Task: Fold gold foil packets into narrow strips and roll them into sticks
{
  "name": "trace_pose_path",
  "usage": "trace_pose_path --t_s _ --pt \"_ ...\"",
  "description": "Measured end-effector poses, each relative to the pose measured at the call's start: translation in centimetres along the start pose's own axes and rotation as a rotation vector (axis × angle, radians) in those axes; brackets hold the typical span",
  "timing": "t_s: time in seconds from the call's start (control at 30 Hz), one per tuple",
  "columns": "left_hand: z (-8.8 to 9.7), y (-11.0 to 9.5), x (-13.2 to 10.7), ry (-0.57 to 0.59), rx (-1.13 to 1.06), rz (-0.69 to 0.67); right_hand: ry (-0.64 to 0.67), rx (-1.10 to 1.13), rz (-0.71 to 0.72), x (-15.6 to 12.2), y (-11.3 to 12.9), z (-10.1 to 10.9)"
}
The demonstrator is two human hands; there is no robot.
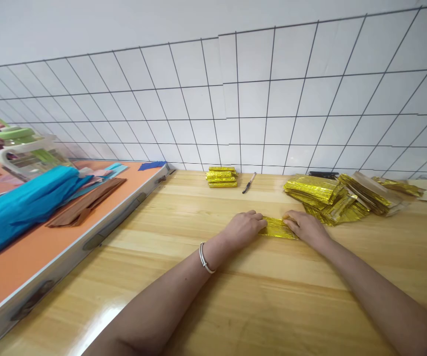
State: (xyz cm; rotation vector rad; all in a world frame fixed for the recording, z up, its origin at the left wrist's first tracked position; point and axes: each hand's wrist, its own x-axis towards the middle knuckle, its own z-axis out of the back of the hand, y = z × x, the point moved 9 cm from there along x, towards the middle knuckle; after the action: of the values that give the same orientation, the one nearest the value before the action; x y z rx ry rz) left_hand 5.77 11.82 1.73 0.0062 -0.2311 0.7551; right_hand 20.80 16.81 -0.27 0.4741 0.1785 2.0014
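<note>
Bare forearms (169, 296) were stretched forward over the wooden tabletop (258, 306), with a pale bangle (202, 257) worn at the left wrist. Between the two hands a gold foil strip (276, 228) was laid crosswise: its left end was gripped by the bent fingers (258, 223) of the left hand (241, 230), and its right end was clamped by those of the right hand (307, 227). How much of the foil was tucked beneath the fingertips could not be told. The step in hand was judged to be the folding or rolling of this strip, since both its ends were pinned at once. For the next move, equal pressure at the two ends seemed to be called for, so that the thin foil would not be creased askew.

Beyond the fingers and to their left, gold bundles (221, 178) were piled near the gridded wall (254, 99), with a pen (249, 182) set down just to the right of the pile. Beyond the right fingers a heap of gold foil (312, 189) was spread, near enough to be brushed by that hand if it were swung outward. Far to the left of the fingers, a blue bundle (24, 202) and a brown folded sheet (87, 203) were laid on an orange-topped board (31, 272), by which the leftward reach was bounded
</note>
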Motion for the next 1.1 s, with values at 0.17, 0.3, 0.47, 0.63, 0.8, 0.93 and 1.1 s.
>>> trace_pose_path --t_s 0.17,0.3,0.47,0.63,0.8,0.93,1.1 --pt "-0.5 -1.8 -0.1 0.016 0.18 0.003 0.003 0.002 -0.023 0.0 -0.2 -0.1" --pt "-0.3 -2.8 -0.3 0.009 0.246 0.015 -0.013 -0.001 -0.038 -0.2 -0.5 -0.3" --pt "-0.3 -3.8 -0.1 0.027 0.253 0.021 -0.063 -0.023 -0.07 -0.4 -1.1 0.7" --pt "-0.3 -4.0 0.1 0.028 0.239 0.027 -0.134 -0.049 -0.03 -1.2 1.8 2.3" --pt "-0.6 -4.1 -0.1 0.038 0.281 0.012 0.013 -0.038 0.178 -4.4 7.5 -0.9" --pt "-0.5 -3.9 -0.2 0.025 0.275 0.013 0.072 -0.16 0.208 -7.1 7.5 -2.8" --pt "-0.1 -2.9 -1.3 0.063 0.188 0.023 0.136 -0.226 0.231 -8.1 6.9 -2.8"
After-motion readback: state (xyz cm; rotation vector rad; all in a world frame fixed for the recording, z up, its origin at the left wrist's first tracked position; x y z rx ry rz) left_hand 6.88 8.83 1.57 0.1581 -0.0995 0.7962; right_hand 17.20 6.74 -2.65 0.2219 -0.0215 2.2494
